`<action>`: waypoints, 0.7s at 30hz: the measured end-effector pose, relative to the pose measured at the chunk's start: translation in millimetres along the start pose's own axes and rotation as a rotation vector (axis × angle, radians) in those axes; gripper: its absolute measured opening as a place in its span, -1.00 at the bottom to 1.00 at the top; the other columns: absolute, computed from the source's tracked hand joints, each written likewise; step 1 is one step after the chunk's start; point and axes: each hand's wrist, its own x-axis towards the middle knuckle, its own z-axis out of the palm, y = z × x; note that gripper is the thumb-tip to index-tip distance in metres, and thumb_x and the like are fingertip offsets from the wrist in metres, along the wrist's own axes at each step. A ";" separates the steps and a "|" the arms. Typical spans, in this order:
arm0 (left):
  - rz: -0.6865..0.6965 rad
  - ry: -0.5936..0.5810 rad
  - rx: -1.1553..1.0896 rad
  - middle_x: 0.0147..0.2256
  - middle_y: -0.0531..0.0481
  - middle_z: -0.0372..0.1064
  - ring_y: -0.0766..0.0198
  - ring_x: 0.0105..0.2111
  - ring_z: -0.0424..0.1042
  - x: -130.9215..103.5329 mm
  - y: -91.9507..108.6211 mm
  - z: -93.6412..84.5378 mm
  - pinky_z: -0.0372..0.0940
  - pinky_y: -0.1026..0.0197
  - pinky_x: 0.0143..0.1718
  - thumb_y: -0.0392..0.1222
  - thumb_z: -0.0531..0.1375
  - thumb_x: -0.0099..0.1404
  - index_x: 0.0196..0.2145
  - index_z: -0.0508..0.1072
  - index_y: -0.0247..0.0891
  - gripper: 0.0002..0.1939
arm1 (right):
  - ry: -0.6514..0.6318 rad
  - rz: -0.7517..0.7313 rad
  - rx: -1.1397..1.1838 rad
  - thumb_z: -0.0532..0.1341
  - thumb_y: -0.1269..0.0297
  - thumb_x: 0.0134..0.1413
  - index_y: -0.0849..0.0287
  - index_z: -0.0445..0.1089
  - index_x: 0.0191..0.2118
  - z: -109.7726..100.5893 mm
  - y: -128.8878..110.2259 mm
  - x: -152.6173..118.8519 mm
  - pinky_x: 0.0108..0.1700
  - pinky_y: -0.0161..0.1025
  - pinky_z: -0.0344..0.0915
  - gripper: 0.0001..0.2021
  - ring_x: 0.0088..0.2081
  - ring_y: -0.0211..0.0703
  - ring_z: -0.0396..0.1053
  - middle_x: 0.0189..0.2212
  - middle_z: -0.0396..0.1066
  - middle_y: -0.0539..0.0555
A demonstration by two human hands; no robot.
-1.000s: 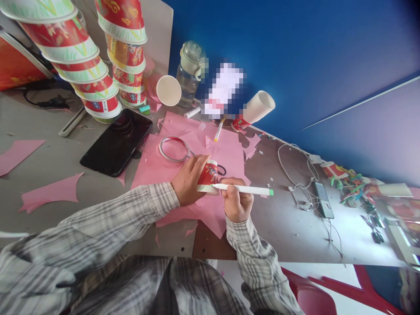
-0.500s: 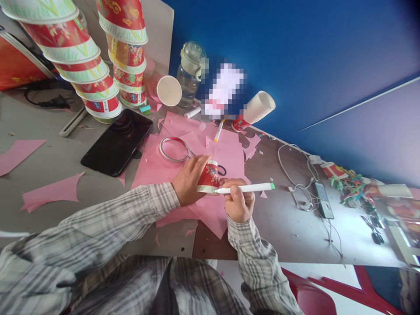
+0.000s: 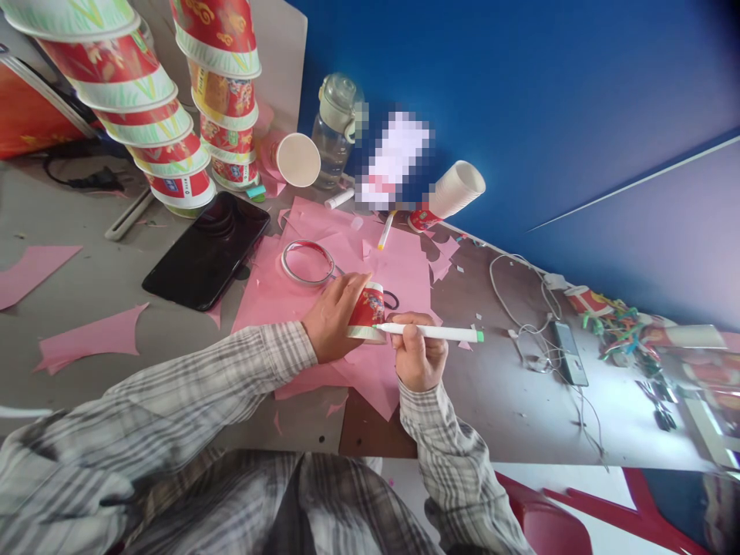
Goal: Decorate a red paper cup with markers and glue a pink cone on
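Observation:
My left hand point(image 3: 332, 322) grips a red and white paper cup point(image 3: 368, 307), held upside down over pink paper point(image 3: 324, 358). Pinched in my right hand point(image 3: 421, 354) is a white marker point(image 3: 442, 332) with a green end. Its green tip meets the cup's side where the red print borders the white band near the rim. Beyond my left hand, scissors point(image 3: 308, 263) with round handle loops lie on the pink sheets. A dark loop point(image 3: 391, 299) shows just behind the cup.
Decorated paper cups point(image 3: 167, 146) stand in tall stacks at the left, beside a black phone point(image 3: 206, 250). A water bottle point(image 3: 335, 127) and nested cups point(image 3: 456, 191) stand near the blue wall. Cables point(image 3: 535, 331) and pink scraps lie about the table.
The marker tip has moved slightly up from the cup's rim to the edge of the red print. The left hand and cup stay in place.

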 end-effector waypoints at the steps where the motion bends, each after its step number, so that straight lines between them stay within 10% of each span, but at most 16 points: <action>1: 0.001 0.000 0.001 0.00 -0.34 0.12 -0.01 0.00 0.17 0.1 0.1 0.0 0.20 -0.13 -0.01 -0.01 0.18 0.06 0.11 -0.09 -0.37 -0.22 | -0.003 0.002 -0.006 0.11 0.15 0.04 0.13 0.37 -0.35 -0.1 0.0 -0.2 -0.57 -0.26 0.17 -0.81 -0.65 -0.27 0.18 -0.68 0.16 -0.11; 21: -0.001 0.004 0.009 -0.02 -0.35 0.14 0.02 0.00 0.16 0.2 0.7 0.4 0.19 -0.09 0.00 -0.06 0.17 0.08 0.09 -0.06 -0.42 -0.27 | -0.046 -0.080 -0.036 0.10 0.08 0.06 0.11 0.38 -0.31 -1.3 3.1 -2.8 -0.46 -0.18 0.27 -0.76 -0.56 -0.20 0.26 -0.61 0.21 -0.07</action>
